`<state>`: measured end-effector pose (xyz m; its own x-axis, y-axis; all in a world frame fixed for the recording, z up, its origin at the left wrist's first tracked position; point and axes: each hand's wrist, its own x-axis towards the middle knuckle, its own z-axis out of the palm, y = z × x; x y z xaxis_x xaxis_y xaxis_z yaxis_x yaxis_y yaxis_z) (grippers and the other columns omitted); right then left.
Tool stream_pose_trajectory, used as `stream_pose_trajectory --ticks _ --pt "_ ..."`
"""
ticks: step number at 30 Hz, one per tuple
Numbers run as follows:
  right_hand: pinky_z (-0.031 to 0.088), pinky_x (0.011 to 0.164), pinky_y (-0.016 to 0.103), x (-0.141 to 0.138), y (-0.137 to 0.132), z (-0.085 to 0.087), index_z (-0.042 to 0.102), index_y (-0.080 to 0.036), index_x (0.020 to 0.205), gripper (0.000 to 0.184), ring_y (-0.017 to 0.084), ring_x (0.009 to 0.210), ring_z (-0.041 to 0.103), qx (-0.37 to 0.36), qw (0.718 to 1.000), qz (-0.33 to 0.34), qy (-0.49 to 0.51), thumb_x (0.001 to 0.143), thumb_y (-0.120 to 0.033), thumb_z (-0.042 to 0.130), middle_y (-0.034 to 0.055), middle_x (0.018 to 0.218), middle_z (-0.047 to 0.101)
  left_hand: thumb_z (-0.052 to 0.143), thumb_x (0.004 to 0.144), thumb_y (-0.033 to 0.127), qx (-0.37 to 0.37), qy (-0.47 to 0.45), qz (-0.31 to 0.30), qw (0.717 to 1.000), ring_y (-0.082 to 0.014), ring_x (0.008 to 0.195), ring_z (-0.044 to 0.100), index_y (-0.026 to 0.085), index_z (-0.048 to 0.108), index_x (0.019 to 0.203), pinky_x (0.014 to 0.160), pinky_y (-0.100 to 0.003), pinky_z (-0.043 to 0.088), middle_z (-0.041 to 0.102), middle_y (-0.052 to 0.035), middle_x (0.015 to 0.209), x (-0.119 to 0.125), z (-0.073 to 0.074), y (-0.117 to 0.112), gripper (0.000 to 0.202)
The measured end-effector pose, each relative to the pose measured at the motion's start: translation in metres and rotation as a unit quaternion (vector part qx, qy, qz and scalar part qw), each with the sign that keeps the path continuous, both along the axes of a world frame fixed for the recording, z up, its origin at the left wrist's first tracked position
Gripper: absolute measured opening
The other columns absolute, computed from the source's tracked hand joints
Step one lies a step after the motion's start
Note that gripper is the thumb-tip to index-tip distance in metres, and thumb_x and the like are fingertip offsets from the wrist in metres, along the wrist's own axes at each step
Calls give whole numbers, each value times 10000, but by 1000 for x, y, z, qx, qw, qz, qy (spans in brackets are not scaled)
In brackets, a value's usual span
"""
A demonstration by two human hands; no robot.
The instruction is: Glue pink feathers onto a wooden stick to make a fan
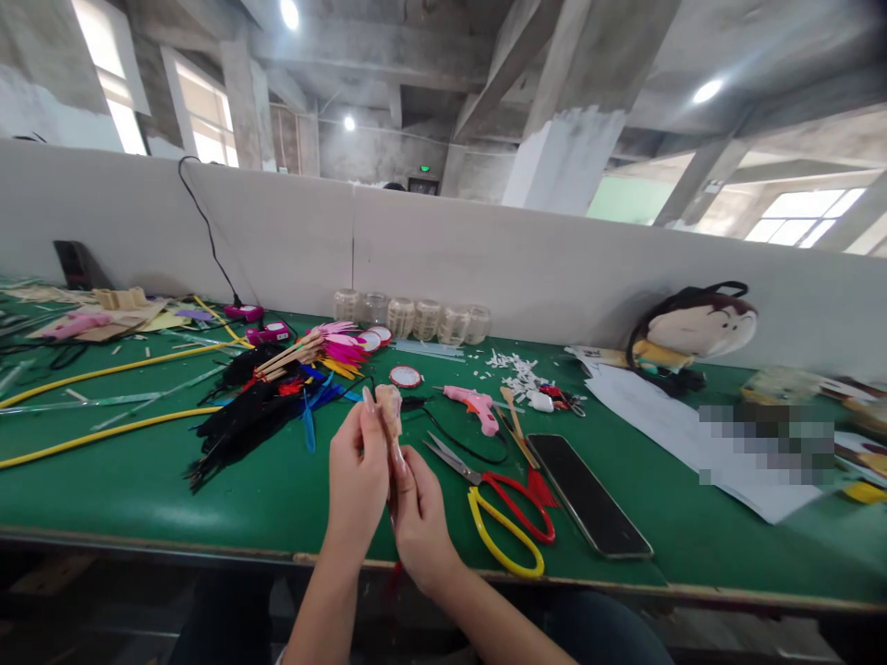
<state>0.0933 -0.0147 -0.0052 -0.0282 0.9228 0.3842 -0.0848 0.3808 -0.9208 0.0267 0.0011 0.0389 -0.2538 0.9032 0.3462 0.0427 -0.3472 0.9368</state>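
Observation:
Both my hands are raised together over the front edge of the green table [173,480]. My left hand [356,480] and my right hand [418,517] are closed around a small beige piece [389,406] that sticks up between the fingertips. A thin red bit hangs below my hands. Just right of my right hand lie scissors [509,517] with red and yellow handles. A black phone [589,494] lies beside them.
A pile of black, blue and pink feathers [270,397] lies to the left, with yellow cords [90,439]. A pink glue gun [475,406], round red-rimmed discs [406,376], clear jars [416,319], white paper sheets [665,425] and a plush doll [693,337] sit farther back by the white partition.

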Motion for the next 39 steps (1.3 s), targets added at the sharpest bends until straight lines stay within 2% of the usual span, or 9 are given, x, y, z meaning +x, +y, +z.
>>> stream_pose_trajectory --ticks 5,9,17,20,24,28,31,35,39 --pt "220 420 218 18 19 17 398 -201 642 320 72 447 245 -3 993 -40 114 820 -461 451 -71 516 295 317 861 439 5 7 -18 1000 -86 452 342 194 364 567 446 -199 289 354 60 497 13 -16 -4 385" --pt "180 406 222 27 22 25 419 -193 628 314 62 416 216 -15 987 21 158 819 -434 479 -80 464 281 359 839 464 -25 8 -70 997 -82 433 346 175 479 624 414 -189 280 375 60 491 3 -23 1 379" --pt "161 417 233 30 19 29 484 -170 656 257 58 366 221 -71 953 170 242 835 -354 481 -86 368 296 539 733 452 -82 47 -171 981 -79 452 412 148 637 823 402 -171 307 513 35 525 -38 -19 1 333" --pt "166 422 230 32 19 32 471 -171 633 260 57 357 209 -97 935 221 260 823 -345 500 -89 347 283 566 716 424 -107 127 -252 953 -87 493 457 151 665 768 450 -173 358 596 10 594 -51 -15 -6 295" --pt "146 415 228 32 18 34 457 -171 626 262 51 340 168 -117 925 261 251 819 -341 507 -96 341 270 427 808 403 -164 265 -384 869 -91 463 486 153 669 684 462 -181 371 625 1 587 -64 -15 -19 371" --pt "145 417 227 32 18 32 457 -170 629 260 50 337 166 -123 922 277 243 807 -348 522 -97 339 271 483 772 333 -174 346 -411 825 -107 492 535 214 665 923 481 -182 368 664 17 650 -66 -23 -26 264" --pt "144 415 229 32 18 30 458 -172 636 260 49 328 162 -125 923 279 234 803 -359 525 -100 333 277 562 716 359 -164 377 -391 823 -131 577 578 289 587 1091 542 -195 391 684 27 741 -64 -28 -24 382" --pt "145 414 231 31 18 30 456 -173 636 269 51 330 171 -129 926 270 232 799 -374 530 -99 337 281 490 761 442 -156 380 -375 831 -145 599 582 264 646 998 561 -222 404 682 3 775 -62 -25 -14 336" --pt "149 413 230 30 18 30 454 -172 632 275 51 329 198 -130 926 266 233 783 -382 550 -97 336 300 486 774 415 -127 298 -316 892 -162 734 587 231 604 1055 628 -238 431 662 -21 885 -61 -20 0 356"
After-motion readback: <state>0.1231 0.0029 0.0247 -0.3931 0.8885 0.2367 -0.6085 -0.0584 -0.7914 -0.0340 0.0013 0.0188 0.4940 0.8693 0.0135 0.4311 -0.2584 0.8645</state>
